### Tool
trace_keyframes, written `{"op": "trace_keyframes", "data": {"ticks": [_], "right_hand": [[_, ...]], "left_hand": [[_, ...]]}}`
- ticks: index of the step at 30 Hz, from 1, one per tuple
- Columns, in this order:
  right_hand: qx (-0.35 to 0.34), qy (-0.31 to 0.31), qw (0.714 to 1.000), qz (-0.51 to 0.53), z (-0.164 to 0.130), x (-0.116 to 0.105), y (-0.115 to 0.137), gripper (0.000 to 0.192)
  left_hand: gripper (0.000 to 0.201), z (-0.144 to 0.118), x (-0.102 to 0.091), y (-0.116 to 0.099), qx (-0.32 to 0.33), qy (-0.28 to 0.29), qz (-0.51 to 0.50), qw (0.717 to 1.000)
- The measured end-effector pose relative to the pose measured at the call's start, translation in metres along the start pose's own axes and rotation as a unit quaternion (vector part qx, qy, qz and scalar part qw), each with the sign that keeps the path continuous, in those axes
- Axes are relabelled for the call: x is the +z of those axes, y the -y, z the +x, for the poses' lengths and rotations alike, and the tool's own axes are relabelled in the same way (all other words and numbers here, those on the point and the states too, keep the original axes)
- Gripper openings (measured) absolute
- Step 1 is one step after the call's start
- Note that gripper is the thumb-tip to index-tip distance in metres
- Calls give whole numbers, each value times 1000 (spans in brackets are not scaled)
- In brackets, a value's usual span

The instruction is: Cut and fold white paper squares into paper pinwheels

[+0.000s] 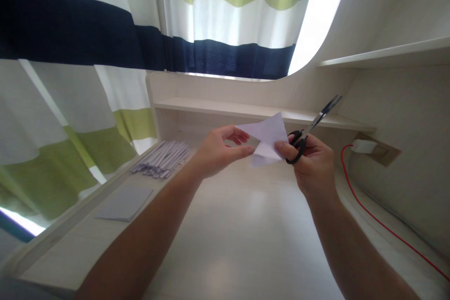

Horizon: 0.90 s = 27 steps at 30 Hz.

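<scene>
Centre-right: your right grip (315, 165) clasps scissors (315, 123) and paper (270, 133); left grip (218, 150) parted by paper's left edge, contact unclear.

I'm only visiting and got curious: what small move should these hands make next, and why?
Perhaps pinch the bent white paper sheet with the left hand: it stands part-open near the sheet's edge, while the right hand holds both sheet and black-handled metal scissors.

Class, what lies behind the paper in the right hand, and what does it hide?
Behind the paper, the white shelf shows either side of the paper's top corner, with desktop below. The shelf edge directly behind that corner is covered; anything there cannot be seen.
</scene>
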State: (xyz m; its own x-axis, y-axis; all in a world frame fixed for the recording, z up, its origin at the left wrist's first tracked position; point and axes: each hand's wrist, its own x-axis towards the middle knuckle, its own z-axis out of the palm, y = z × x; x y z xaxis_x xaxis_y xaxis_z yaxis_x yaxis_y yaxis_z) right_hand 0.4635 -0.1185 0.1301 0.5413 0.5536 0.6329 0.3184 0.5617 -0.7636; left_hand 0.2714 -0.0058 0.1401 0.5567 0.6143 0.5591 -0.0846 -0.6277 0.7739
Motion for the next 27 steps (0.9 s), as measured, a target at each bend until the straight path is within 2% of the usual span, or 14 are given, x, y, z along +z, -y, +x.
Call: {"op": "trace_keyframes", "data": {"ticks": [3, 6, 8, 13, 19, 23, 27], "right_hand": [[-4, 11, 1000, -12, 0, -1, -1, 23], [-9, 13, 1000, -27, 0, -1, -2, 22], [-11, 11, 999, -29, 0, -1, -2, 21], [-20, 0, 999, -36, 1, -2, -1, 21], [-38, -7, 997, -62, 1, -1, -1, 21], [-37, 1, 998, -59, -1, 2, 1, 21], [-32, 9, 998, -58, -2, 3, 2, 21]], "left_hand": [[42, 2, 1, 0, 14, 42, -27, 999], [32, 3, 1, 0, 6, 75, -78, 994], [28, 4, -1, 2, -13, 78, -104, 991], [36, 6, -9, 10, -62, 92, -107, 988], [46, 7, -11, 7, -129, 130, -188, 965], [32, 5, -8, 5, -125, 110, -124, 978], [20, 5, -5, 4, -127, 70, -113, 983]]}}
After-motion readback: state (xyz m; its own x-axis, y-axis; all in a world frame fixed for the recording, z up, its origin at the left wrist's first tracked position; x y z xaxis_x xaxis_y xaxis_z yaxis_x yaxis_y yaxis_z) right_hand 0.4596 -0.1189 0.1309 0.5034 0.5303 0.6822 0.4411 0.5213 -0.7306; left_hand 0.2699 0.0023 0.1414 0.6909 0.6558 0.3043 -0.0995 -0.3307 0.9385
